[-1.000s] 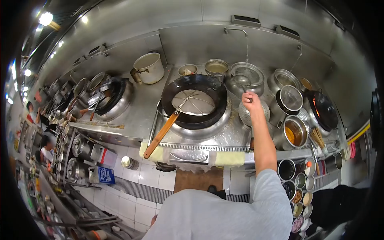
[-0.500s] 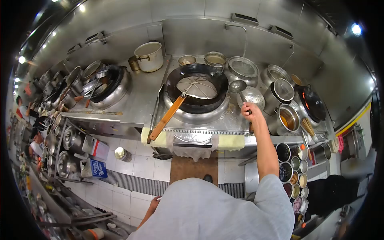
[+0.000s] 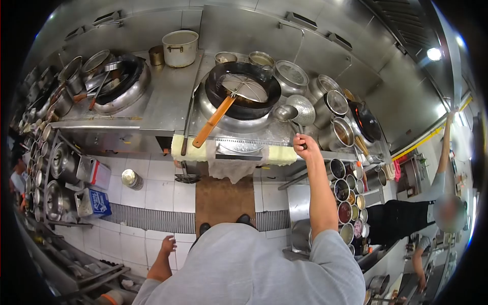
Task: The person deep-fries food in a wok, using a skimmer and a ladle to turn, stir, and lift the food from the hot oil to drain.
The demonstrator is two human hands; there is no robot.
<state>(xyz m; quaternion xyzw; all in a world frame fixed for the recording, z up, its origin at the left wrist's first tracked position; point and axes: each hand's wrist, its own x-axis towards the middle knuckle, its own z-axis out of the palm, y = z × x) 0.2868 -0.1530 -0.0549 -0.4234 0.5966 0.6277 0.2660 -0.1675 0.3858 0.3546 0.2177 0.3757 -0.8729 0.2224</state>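
Note:
My right hand (image 3: 305, 145), at the front of the stove, is closed around the handle of a ladle (image 3: 285, 112). The ladle's bowl hangs over the counter to the right of the wok, overlapping the round perforated skimmer (image 3: 303, 108) in this view. A black wok (image 3: 223, 84) sits on the burner ahead. Across it rests a mesh strainer (image 3: 246, 88), its long wooden handle (image 3: 216, 119) pointing toward me over the front edge. My left hand (image 3: 168, 244) hangs low at my side above the floor, fingers loosely apart and holding nothing visible.
Metal pots (image 3: 341, 131) and a lidded pan (image 3: 292, 75) crowd the stove's right side. Seasoning containers (image 3: 344, 211) line my right. A tall pot (image 3: 181, 50) stands back left. At far right, another person (image 3: 401, 216) reaches out an arm. A can (image 3: 132, 179) stands on the floor.
My right hand has drawn the ladle back toward me. My left hand has swung outward from my side. The view has shifted, bringing a person in at the right.

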